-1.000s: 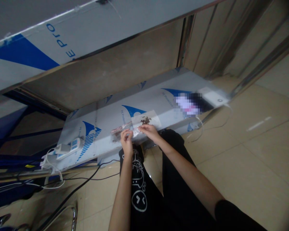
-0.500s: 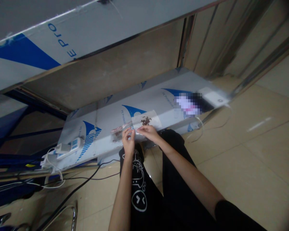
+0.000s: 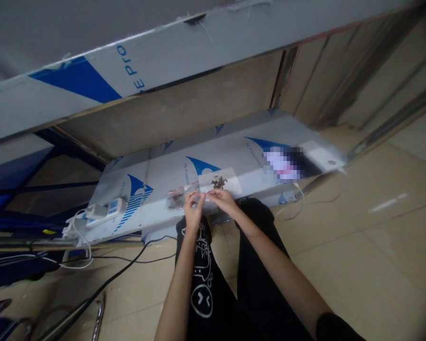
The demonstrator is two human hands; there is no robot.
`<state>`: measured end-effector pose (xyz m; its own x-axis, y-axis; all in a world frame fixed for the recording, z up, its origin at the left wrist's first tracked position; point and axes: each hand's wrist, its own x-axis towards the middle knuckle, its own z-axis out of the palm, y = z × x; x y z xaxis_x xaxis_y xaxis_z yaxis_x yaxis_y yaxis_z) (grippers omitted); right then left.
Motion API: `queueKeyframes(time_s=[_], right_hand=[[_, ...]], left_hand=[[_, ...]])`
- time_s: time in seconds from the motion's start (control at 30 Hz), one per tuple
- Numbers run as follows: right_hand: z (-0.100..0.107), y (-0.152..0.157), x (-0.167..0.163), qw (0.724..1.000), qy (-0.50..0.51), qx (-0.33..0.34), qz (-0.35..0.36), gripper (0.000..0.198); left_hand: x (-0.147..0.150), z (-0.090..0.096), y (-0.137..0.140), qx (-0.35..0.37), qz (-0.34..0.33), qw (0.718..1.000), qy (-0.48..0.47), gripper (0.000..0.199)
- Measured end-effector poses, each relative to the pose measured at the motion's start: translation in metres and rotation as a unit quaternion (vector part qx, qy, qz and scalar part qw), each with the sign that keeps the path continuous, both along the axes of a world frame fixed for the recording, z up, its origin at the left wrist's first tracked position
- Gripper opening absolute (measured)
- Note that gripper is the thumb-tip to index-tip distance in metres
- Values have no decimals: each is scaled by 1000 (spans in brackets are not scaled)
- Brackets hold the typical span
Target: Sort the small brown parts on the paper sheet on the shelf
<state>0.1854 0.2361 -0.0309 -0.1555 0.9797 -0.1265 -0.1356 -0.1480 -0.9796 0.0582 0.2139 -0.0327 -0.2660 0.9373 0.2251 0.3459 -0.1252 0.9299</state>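
Observation:
My left hand (image 3: 193,208) and my right hand (image 3: 223,199) meet fingertip to fingertip over the near edge of the low shelf. Both are closed in a pinch, and whatever lies between the fingers is too small to make out. Just beyond my right hand, a heap of small brown pieces (image 3: 219,182) rests on a white sheet (image 3: 234,179). Beside my left hand lies a clear plastic bag (image 3: 175,196) with reddish-brown contents, partly covered by the fingers.
The shelf (image 3: 163,177) wears film printed in blue. A power strip (image 3: 115,208) with plugs sits at its left end. Toward the right are a blurred-out screen (image 3: 282,163) and a white object (image 3: 321,154). A higher panel (image 3: 170,57) spans the top. Black cable (image 3: 117,274) crosses the floor.
The view has shifted slightly, so the shelf appears a little lower and further right. My hands stay together in the same pinched pose, with the fingertips slightly moved.

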Motion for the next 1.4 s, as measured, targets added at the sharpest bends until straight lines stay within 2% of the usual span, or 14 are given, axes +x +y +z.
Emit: queueKeyframes(time_s=[0.23, 0.4, 0.57, 0.83, 1.03, 1.13, 1.2, 1.3, 1.4], right_hand=[[2, -3, 2, 999, -33, 27, 6, 26], [1, -6, 5, 998, -55, 3, 12, 34], [0, -7, 11, 996, -84, -18, 12, 43], [-7, -11, 7, 993, -115, -12, 10, 36], [-14, -17, -1, 987, -148, 14, 68, 36], [-23, -19, -4, 989, -133, -8, 66, 44], [-30, -18, -5, 992, -120, -28, 38, 52], [-34, -17, -7, 992, -116, -33, -22, 52], [-27, -10, -9, 989, -137, -10, -55, 43]], left_hand=[[-1, 0, 0, -7, -7, 999, -30, 18], [-1, 3, 0, -9, 10, 996, -87, 20], [-2, 3, 1, 17, -7, 990, -137, 22], [-5, 2, 0, 51, 8, 992, -112, 20], [-7, 2, 1, 63, 5, 989, -134, 18], [-7, 0, -1, 69, -6, 993, -93, 15], [-9, 2, -4, 58, 1, 998, -31, 13], [-13, 7, -10, 26, 65, 994, 81, 11], [-20, 10, -14, -8, 146, 976, 160, 17]])
